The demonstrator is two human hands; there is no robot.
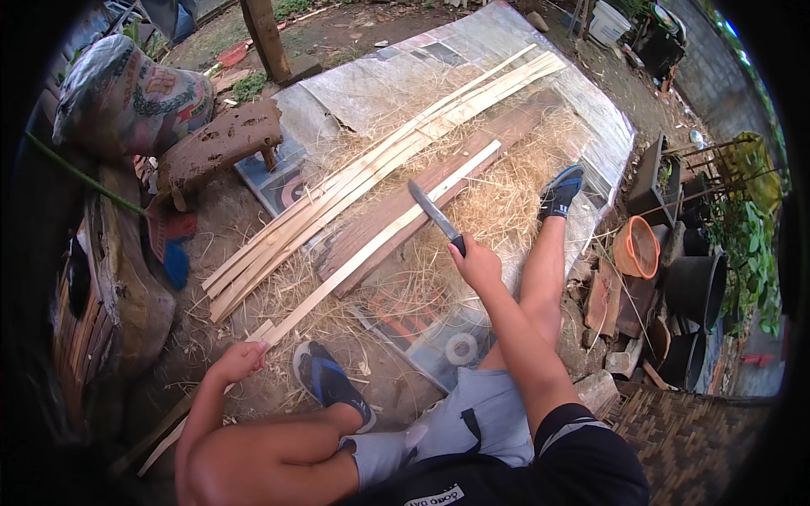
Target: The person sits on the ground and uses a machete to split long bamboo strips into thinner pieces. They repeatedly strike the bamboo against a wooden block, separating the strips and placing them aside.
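Observation:
My left hand (pixel 240 361) is closed around the near end of a long pale wooden strip (pixel 344 271). The strip runs away from me to the upper right, lying along a dark wooden plank (pixel 380 240). In my right hand (pixel 479 268) is the black handle of a knife (pixel 435 216), its long blade pointing up and left. The blade lies over the strip about midway along the plank; whether it touches the wood I cannot tell. Left of the plank rests a bundle of several similar pale strips (pixel 371 173). Curly shavings (pixel 494 202) lie heaped right of the plank.
A printed sheet (pixel 597 108) covers the ground under the work. My sandalled feet (pixel 333 384) stand on either side of the plank. At left are a low brown bench (pixel 221 143) and a stuffed sack (pixel 139 97); at right, an orange pot (pixel 635 247) and black buckets (pixel 696 291).

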